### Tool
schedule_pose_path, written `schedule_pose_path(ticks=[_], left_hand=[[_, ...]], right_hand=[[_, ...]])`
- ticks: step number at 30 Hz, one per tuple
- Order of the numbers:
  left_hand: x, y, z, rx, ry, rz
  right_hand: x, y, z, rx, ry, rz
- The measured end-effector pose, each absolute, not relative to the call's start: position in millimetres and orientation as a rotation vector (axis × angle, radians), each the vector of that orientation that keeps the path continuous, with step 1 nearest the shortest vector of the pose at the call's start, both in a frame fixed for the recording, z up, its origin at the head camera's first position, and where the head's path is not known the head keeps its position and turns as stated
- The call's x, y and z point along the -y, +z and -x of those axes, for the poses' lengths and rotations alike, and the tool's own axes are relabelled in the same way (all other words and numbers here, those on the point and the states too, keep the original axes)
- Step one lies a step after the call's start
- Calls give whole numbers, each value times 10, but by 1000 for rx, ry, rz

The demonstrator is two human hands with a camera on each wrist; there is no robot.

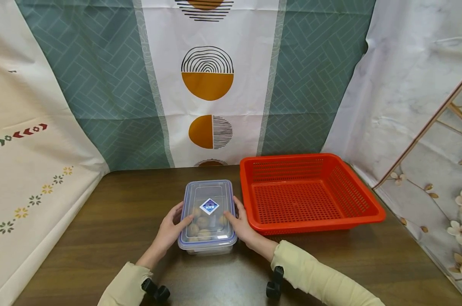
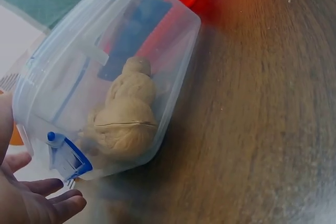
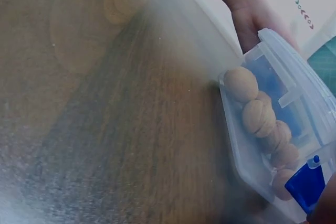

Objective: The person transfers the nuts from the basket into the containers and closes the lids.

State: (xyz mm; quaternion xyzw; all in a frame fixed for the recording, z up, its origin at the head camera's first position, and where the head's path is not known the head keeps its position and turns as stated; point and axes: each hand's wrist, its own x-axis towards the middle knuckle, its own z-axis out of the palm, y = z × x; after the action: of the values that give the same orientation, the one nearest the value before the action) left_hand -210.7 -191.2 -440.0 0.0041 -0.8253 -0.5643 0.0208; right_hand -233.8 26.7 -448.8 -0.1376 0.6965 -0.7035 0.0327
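Observation:
A clear plastic food container (image 1: 209, 221) with a blue-edged lid and a diamond-shaped label stands on the table, with several walnuts (image 2: 126, 127) inside. My left hand (image 1: 172, 228) holds its left side, the thumb over the lid's edge and the fingers beside the wall. On the opposite side my right hand (image 1: 241, 222) grips it, thumb on the lid and fingers along the side. Through the clear wall in the right wrist view, more walnuts (image 3: 259, 118) lie on the container's bottom. A blue latch (image 3: 307, 186) shows at the side near the right hand.
To the right of the container is a red plastic basket (image 1: 311, 221) with slotted walls. Both stand on a dark wooden table (image 1: 139, 204). Behind the table hangs a patterned green and white cloth (image 1: 112, 106), with light cloths at the left and right.

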Motion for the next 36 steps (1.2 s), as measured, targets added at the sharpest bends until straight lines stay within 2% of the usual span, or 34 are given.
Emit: schedule_pose_path(ticks=[4, 11, 19, 36], left_hand=[[1921, -4436, 2119, 2549, -1786, -14], [1930, -4449, 2111, 2575, -1857, -68], [1903, -4455, 2110, 2527, -1952, -153], [1873, -4385, 2067, 2449, -1776, -191]], right_hand=[[-271, -4520, 2343, -2136, -2169, 370], [-255, -4559, 2358, -2149, -2107, 105], [-245, -4541, 2305, -2088, -2171, 125], [-242, -4571, 2310, -2242, -2186, 34]])
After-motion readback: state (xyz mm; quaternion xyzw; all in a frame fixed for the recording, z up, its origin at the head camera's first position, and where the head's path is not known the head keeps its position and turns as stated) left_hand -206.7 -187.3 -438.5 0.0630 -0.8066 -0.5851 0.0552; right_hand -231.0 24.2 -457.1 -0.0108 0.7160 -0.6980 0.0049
